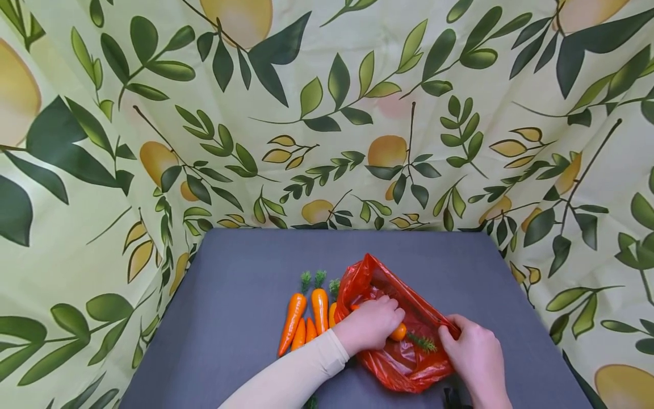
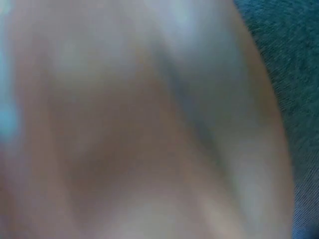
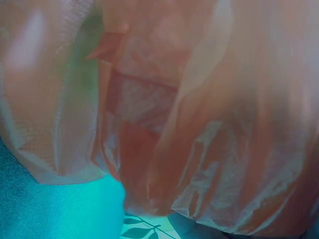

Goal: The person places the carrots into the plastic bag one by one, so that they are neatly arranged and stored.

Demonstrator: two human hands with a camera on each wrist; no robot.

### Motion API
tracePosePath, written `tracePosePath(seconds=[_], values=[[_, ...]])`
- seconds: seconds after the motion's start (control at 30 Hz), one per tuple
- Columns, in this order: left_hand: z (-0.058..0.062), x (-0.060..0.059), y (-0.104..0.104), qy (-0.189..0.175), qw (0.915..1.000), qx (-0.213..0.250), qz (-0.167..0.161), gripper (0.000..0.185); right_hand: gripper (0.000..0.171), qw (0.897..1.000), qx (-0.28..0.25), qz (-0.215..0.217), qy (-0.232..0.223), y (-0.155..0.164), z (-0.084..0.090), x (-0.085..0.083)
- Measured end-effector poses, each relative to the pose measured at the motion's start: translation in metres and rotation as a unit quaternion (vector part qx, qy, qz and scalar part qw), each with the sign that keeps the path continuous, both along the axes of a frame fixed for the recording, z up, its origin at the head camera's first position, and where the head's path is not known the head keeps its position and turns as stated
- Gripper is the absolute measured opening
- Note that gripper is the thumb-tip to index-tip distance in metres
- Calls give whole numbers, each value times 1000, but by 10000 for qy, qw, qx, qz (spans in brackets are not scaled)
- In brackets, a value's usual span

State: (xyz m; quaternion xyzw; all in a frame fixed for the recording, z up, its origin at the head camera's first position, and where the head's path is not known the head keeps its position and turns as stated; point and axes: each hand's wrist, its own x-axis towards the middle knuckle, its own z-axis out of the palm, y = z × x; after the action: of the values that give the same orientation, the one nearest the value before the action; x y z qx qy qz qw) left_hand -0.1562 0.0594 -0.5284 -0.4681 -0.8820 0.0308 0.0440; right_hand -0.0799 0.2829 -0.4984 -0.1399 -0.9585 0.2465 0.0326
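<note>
The right hand (image 1: pixel 475 352) pinches the crinkled red plastic bag's (image 1: pixel 403 363) rim, holding the mouth apart while the left hand (image 1: pixel 369 325), fingers curled round a small orange toy carrot (image 1: pixel 398 332), reaches inside.

Grey tabletop (image 1: pixel 240 318), leaf-print cloth (image 1: pixel 327 113)

No readable text in any view.

I find no letters, numbers, brand marks or signs anywhere. From the head view, the red plastic bag (image 1: pixel 403 335) at about 5 o'clock on the grey surface (image 1: pixel 240 307) is plain, the carrots (image 1: pixel 306 318) at 6 o'clock carry no labels, and the cloth backdrop (image 1: pixel 327 113) from 9 through 12 to 3 o'clock bears only a leaf-and-fruit print. Both wrist views are too blurred and close for me to read anything.
</note>
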Motion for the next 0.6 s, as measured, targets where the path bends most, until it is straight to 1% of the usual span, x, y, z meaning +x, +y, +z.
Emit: tracePosePath(seconds=[0.1, 0.23, 0.33, 0.43, 0.5, 0.6], values=[[9, -2, -2, -125, 9999, 58, 29, 43, 31, 10000, 3, -20, -4, 0, 1, -1], [24, -2, -9, -280, 9991, 309, 78, 39, 31, 10000, -6, -35, -39, -1, 1, -1], [35, -2, -15, -163, 9982, 581, 30, 31, 32, 10000, 5, -45, -81, -1, 1, -2], [47, -1, -24, -116, 9962, 861, 21, 27, 33, 9999, 11, -40, -133, 0, 1, -3], [55, 0, -32, -155, 9944, 1045, 77, 28, 34, 9999, 22, -25, -149, 0, 2, -3], [67, 2, -45, -322, 9905, 1314, 242, 33, 34, 9999, 26, 15, -134, 1, 2, -1]])
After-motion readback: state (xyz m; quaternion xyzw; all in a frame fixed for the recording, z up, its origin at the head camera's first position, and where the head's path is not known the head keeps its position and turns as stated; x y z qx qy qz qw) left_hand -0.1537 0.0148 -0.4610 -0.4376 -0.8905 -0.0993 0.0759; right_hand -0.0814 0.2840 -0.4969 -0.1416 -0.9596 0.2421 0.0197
